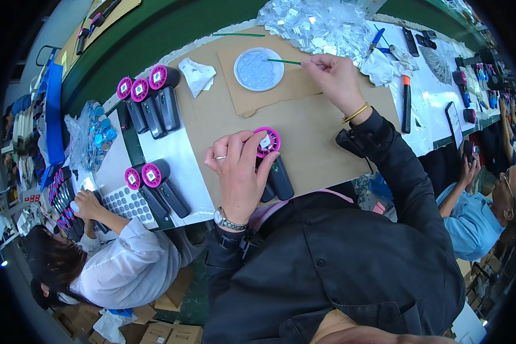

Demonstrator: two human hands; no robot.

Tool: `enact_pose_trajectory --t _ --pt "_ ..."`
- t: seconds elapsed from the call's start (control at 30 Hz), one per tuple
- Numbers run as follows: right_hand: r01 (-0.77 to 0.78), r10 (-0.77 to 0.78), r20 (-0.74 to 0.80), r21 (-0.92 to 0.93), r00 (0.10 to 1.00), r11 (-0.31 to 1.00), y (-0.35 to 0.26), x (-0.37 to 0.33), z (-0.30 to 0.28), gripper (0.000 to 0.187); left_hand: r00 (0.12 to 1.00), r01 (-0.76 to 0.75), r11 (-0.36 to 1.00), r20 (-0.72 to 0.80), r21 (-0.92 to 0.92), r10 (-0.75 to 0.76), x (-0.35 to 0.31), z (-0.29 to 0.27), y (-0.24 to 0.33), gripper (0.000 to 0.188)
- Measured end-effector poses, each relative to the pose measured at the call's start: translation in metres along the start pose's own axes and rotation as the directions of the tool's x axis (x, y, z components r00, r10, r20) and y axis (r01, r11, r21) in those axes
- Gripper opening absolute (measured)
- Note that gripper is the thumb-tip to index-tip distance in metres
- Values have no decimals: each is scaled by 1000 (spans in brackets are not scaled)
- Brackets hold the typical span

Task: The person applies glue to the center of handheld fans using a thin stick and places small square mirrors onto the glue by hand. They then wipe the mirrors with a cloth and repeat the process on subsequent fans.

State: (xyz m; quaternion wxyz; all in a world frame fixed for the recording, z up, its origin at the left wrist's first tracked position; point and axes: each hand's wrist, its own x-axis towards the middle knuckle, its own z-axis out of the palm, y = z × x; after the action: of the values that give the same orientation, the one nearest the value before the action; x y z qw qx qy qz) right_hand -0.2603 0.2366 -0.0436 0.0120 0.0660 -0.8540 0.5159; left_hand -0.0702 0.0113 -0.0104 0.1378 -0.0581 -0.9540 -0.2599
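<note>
A dark, long-handled device with a round pink face (281, 179) lies on the brown cardboard sheet (321, 149), partly covered by the left hand (235, 169), whose grip curls closed around its head; beside it shows a second dark handle (267, 194), its top hidden. The right hand's (337, 80) grip pinches one thin green stick (286, 61), tip over one round white dish (236, 71), contact unclear. Leftward on the white counter (184, 163) lie five more pink-faced devices (168, 109): three, then two

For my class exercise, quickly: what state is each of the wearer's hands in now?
Left hand: fingers on the pink-rimmed device; firm grip cannot be told.
Right hand: closed, holding the green stick.
</note>
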Motion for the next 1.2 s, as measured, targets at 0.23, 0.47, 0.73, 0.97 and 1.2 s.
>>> enact_pose_trajectory --t 0.23,0.47,0.73,0.97,1.2 --pt "-57 54 62 50 997 997 12 4 3 29 1000 -5 999 -4 -38 5 2 3 0 47" --pt "-120 113 101 64 988 991 12 8 7 28 1000 8 993 -3 -117 -9 4 4 0 43" --pt "-157 142 160 87 977 984 8 11 13 26 1000 6 989 -24 -145 -9 7 2 2 35" --pt "-209 169 189 223 967 952 -2 10 18 23 1000 -11 985 8 -174 13 5 9 0 28" --pt "-396 265 330 441 906 806 -18 -2 -11 22 983 -135 977 -144 -165 112 -4 21 -2 22"
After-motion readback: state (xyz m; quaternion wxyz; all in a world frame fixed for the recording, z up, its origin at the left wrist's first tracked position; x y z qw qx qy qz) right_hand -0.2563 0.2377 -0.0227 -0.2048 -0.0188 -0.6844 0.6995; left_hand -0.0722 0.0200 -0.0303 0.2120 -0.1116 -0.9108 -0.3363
